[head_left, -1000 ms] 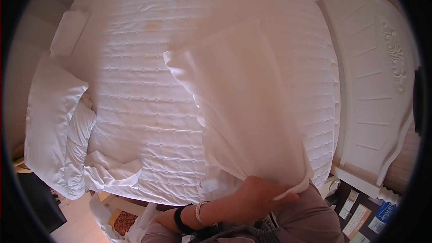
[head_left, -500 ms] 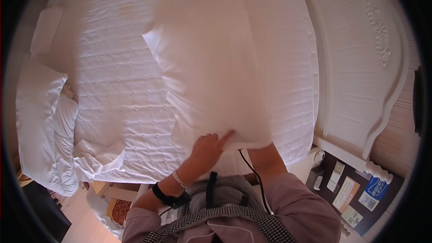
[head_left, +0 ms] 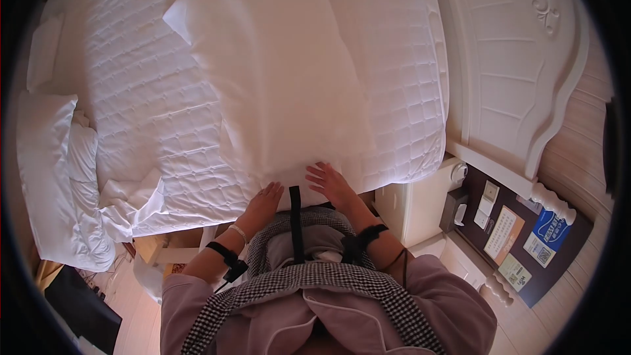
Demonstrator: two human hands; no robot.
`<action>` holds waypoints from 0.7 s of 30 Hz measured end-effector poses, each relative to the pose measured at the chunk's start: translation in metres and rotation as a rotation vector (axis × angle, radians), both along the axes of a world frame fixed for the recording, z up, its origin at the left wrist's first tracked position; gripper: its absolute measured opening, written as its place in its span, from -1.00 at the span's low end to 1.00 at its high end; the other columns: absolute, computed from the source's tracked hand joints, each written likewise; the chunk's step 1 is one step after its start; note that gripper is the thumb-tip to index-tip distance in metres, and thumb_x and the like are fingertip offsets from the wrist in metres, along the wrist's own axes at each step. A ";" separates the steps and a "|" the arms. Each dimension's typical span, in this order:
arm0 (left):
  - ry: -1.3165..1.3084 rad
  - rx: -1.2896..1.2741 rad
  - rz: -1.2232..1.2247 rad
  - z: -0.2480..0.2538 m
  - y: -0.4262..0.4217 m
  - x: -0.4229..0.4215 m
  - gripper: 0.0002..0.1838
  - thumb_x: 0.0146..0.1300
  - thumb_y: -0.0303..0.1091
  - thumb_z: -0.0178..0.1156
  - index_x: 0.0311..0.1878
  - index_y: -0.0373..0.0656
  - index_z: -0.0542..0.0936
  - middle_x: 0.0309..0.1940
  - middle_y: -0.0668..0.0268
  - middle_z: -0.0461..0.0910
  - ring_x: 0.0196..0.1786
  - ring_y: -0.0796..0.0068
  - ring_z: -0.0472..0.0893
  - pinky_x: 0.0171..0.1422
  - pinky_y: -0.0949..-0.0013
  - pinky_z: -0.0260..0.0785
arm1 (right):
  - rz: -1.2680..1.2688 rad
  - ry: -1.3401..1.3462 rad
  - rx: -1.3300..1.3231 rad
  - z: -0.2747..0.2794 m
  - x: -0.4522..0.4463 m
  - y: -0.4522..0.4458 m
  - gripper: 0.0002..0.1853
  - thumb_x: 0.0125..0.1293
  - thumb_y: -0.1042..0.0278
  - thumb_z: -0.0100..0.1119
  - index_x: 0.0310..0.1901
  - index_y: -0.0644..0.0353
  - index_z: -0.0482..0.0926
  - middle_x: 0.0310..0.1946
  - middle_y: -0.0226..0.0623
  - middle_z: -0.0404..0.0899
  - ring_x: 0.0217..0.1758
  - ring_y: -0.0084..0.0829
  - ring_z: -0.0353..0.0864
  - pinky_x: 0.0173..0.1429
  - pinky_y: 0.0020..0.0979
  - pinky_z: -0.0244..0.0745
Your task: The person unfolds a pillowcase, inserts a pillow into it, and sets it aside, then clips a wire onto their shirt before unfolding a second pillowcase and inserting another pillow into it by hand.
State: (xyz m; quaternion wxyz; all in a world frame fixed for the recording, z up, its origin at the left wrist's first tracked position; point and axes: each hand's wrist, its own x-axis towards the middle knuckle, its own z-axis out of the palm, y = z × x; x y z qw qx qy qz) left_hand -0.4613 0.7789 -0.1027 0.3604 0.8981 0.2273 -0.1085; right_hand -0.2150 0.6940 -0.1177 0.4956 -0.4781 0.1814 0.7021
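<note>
A large, smooth white cloth cover [head_left: 282, 66], shaped like a pillowcase, lies across the quilted white mattress [head_left: 158, 112], one corner pointing up at the left. Whether a pillow fills it I cannot tell. My right hand [head_left: 330, 184] is at its near end, open with fingers spread, holding nothing. To the left, at the bed's near edge, my left hand [head_left: 264, 201] has its fingers stretched out and looks free of any object. Whether either hand touches the cloth is unclear.
White pillows [head_left: 46, 158] are piled at the left, beside crumpled white cloth [head_left: 135, 204]. On the right stands a carved white headboard [head_left: 506, 59]. A dark-topped nightstand [head_left: 552, 276] holds several cards and a small white device. A black object [head_left: 82, 309] sits at lower left.
My right hand has come out from under the white cover, which now lies flatter. My left hand has drawn back toward the bed's edge. The view has shifted slightly.
</note>
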 end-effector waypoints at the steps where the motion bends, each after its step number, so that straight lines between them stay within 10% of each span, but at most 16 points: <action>1: -0.057 -0.027 -0.007 0.003 0.004 0.020 -0.45 0.14 -0.58 -0.04 0.27 -0.37 0.28 0.28 -0.01 0.27 0.35 0.04 0.29 0.35 0.12 0.25 | -0.030 0.022 0.108 0.000 -0.003 0.022 -0.42 0.30 -0.06 0.16 0.18 0.19 0.36 0.01 -0.26 0.52 0.03 -0.36 0.53 0.08 -0.31 0.45; 10: -0.218 -0.084 0.659 -0.022 0.088 0.144 -0.80 0.27 -0.35 0.01 -0.17 -0.20 0.57 -0.21 0.08 0.60 -0.05 0.10 0.57 0.06 0.05 0.37 | 0.218 -0.685 0.130 0.135 0.026 0.126 -0.62 0.28 0.02 0.22 -0.25 0.25 0.51 -0.55 -0.37 0.53 -0.65 -0.55 0.45 -0.56 -0.55 0.37; 17: -0.286 -0.322 0.653 0.051 0.129 0.152 -0.80 0.29 -0.29 0.00 -0.28 -0.14 0.59 -0.40 0.12 0.61 -0.20 0.10 0.61 -0.06 0.06 0.40 | 0.141 -0.685 0.232 0.138 0.036 0.145 -0.68 0.26 0.16 0.26 -0.26 0.30 0.51 -0.52 -0.35 0.54 -0.61 -0.58 0.50 -0.60 -0.60 0.36; 21: 0.168 -0.090 0.173 0.031 0.037 0.134 -0.73 0.31 -0.18 0.02 -0.29 -0.19 0.57 -0.54 0.08 0.57 -0.36 0.15 0.63 -0.22 0.14 0.45 | 0.569 -1.116 0.262 0.059 0.053 0.147 -0.47 0.30 -0.05 0.13 0.00 0.33 0.49 -0.17 -0.19 0.58 -0.11 -0.27 0.55 -0.04 -0.34 0.46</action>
